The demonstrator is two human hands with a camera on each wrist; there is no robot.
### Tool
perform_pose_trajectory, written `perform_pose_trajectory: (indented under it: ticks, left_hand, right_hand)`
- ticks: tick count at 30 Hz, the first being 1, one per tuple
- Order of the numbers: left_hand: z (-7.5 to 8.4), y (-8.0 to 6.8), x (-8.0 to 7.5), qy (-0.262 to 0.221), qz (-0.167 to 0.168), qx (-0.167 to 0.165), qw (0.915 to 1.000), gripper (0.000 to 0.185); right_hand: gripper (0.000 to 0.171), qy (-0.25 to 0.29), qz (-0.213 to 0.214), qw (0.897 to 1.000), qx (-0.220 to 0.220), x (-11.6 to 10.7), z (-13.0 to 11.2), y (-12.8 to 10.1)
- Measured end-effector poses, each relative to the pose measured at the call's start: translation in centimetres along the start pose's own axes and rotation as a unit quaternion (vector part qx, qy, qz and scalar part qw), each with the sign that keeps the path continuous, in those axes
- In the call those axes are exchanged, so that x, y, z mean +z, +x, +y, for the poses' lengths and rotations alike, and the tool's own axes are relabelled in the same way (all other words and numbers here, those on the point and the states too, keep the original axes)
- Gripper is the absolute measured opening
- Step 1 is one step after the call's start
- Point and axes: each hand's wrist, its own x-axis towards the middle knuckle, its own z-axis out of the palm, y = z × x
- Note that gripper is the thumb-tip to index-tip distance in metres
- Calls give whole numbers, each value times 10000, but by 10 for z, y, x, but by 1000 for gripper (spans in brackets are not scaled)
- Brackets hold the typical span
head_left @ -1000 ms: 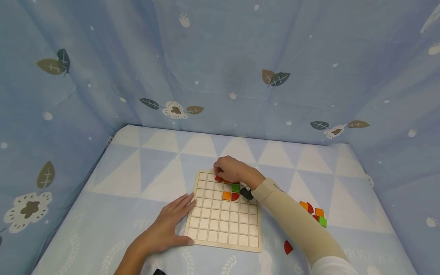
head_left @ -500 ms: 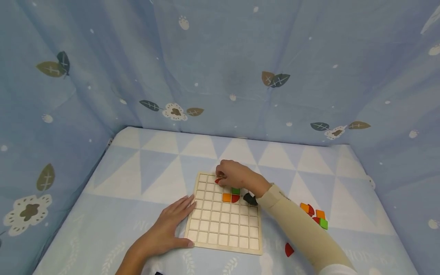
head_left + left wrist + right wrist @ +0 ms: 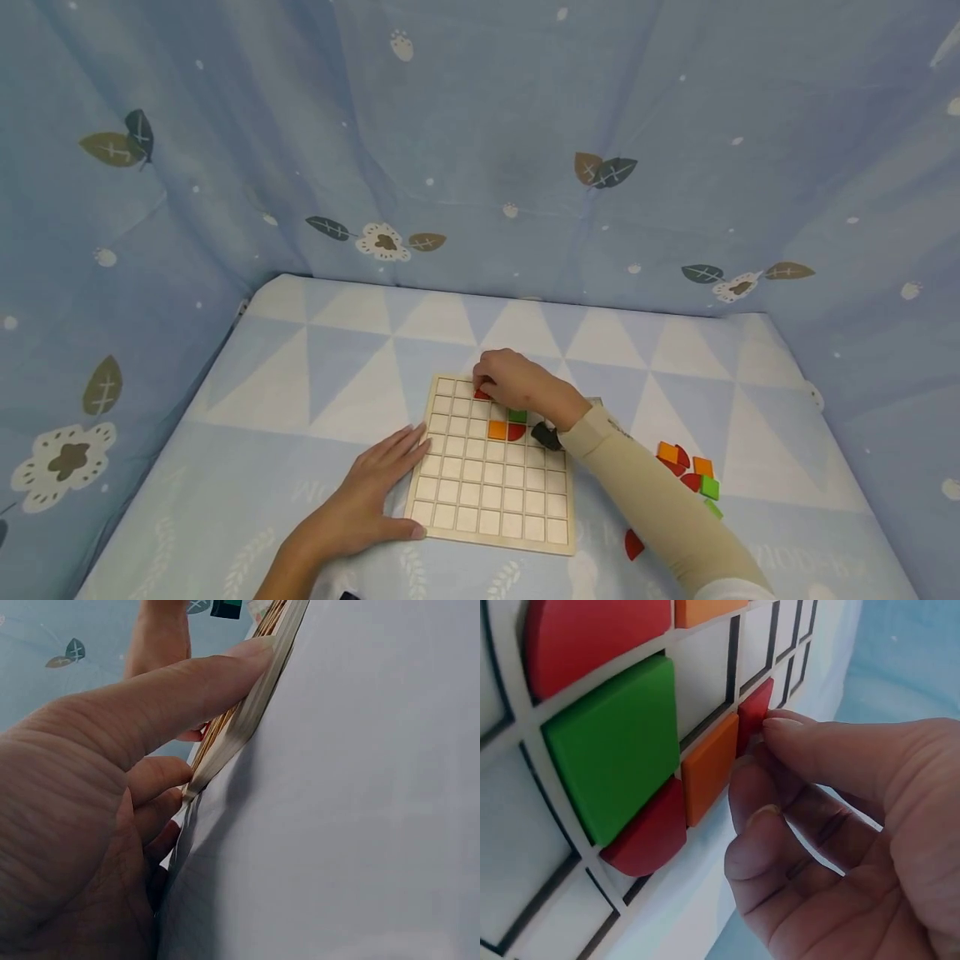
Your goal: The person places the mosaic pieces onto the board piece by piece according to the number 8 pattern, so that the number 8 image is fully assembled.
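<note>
A wooden grid board [image 3: 487, 492] lies on the blue patterned cloth. My right hand [image 3: 504, 379] reaches over its far edge and pinches a small red piece [image 3: 481, 393] [image 3: 754, 712] that sits tilted in a far-row cell. Beside it in the right wrist view lie an orange square [image 3: 709, 766], a green square [image 3: 612, 747] and red quarter-round pieces [image 3: 649, 834]. An orange square [image 3: 496, 430], a red piece [image 3: 514, 431] and a green one [image 3: 517, 415] show on the board. My left hand [image 3: 358, 502] rests flat with straight fingers against the board's left edge [image 3: 241, 724].
Loose orange, red and green pieces [image 3: 692, 472] lie on the cloth right of the board, and one red piece [image 3: 632, 544] lies nearer the front. Blue leaf-print fabric walls [image 3: 480, 142] enclose the table on three sides.
My right hand has shifted slightly right along the board's far row with the red piece; the left hand has stayed put.
</note>
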Motion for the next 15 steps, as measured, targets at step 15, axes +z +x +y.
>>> perform_pose_trajectory:
  ticks: [15]
  left_hand:
    - [2, 0, 0, 42, 10, -35, 10000, 111]
  right_hand:
    - [21, 962, 931, 9910, -91, -3, 6, -58]
